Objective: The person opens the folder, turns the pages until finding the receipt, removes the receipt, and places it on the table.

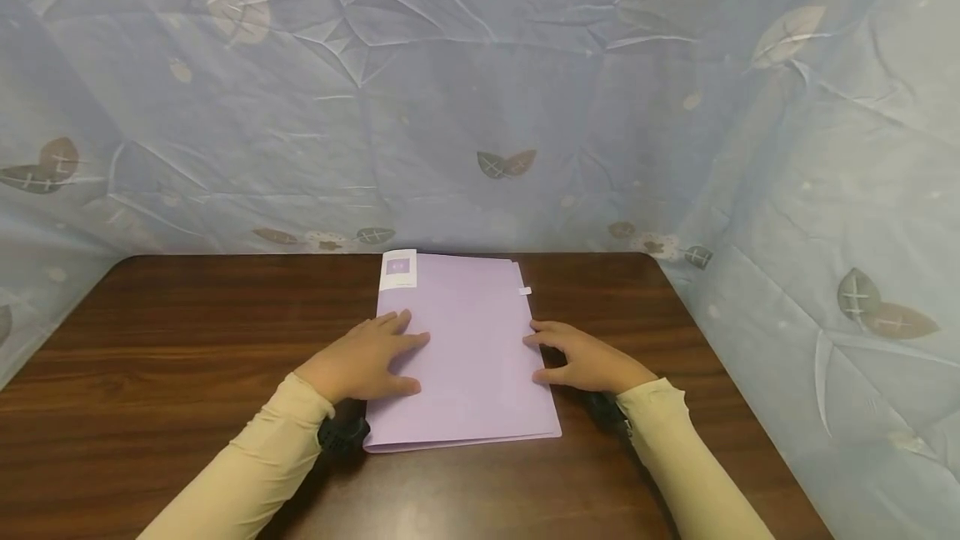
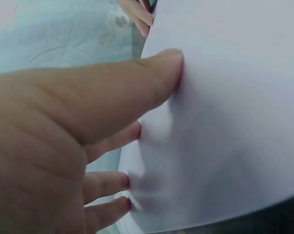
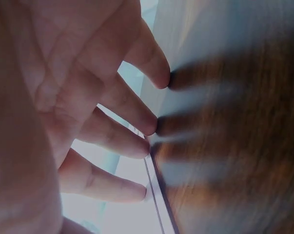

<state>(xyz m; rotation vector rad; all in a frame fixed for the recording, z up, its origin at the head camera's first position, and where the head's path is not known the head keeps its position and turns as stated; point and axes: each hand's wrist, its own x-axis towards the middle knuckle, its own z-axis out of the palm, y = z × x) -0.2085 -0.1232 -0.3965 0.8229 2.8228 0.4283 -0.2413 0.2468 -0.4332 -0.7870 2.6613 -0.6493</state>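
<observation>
A lilac file folder (image 1: 468, 357) lies closed on the wooden table, with a white label (image 1: 399, 270) at its top left corner and a small white tab (image 1: 524, 291) on its right edge. My left hand (image 1: 367, 361) rests on the folder's left side, thumb and fingers spread. In the left wrist view that thumb and the fingertips touch the pale cover (image 2: 234, 107). At the right edge is my right hand (image 1: 585, 358), its fingers extended. From the right wrist, some fingertips touch the table and others meet the folder's edge (image 3: 159, 204).
The brown wooden table (image 1: 187, 340) extends to both sides of the folder. Behind it and on the right hangs a creased, pale blue leaf-patterned cloth (image 1: 450, 107). A dark band with a device (image 1: 343, 433) sits at the left wrist.
</observation>
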